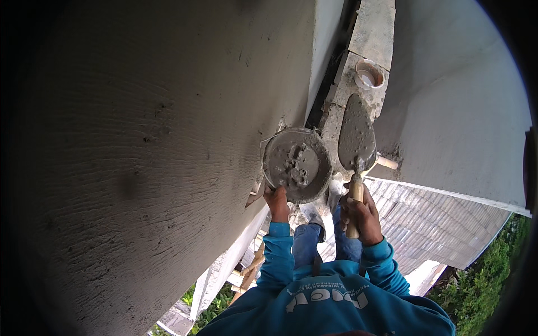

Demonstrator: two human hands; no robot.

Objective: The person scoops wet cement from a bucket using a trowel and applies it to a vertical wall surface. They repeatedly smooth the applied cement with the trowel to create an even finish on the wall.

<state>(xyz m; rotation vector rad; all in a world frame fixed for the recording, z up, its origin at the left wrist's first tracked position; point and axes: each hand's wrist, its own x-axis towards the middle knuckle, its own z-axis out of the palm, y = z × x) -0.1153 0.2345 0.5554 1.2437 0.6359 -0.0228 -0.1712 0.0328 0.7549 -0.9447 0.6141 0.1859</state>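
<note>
While the left hand (pixel 278 203) pinches the edge of a round bucket (pixel 324 163) at its 7 o'clock, the right hand (pixel 365 217) is wrapped around the pale wooden handle of a trowel (pixel 357 137), its fingers folded in against the wood. The bucket sits near the middle of the view, with wet grey mortar (pixel 298 162) inside, smooth toward the sides and lumpy at the centre. A thin wire bail (pixel 261 154) bows out from the rim around 9 to 10 o'clock.

The trowel lies at the bucket's 3 o'clock, just beside it and apart, its leaf-shaped blade coated in grey mortar and its tip aimed at 12 o'clock. Beyond that tip, at the bucket's 1 o'clock, a small white bowl (pixel 371 75) with reddish stains rests on a narrow run of mortar-marked boards (pixel 372 33).

A rough grey wall (pixel 151 123) with rippled lines fills the 9 o'clock side; a smoother grey wall (pixel 465 95) stands at 2 o'clock. A ridged roof (pixel 443 218) spreads between 3 and 4 o'clock, with green foliage (pixel 482 288) past it. At 6 o'clock are the person's jeans (pixel 305 243) and teal sweatshirt (pixel 330 316).
</note>
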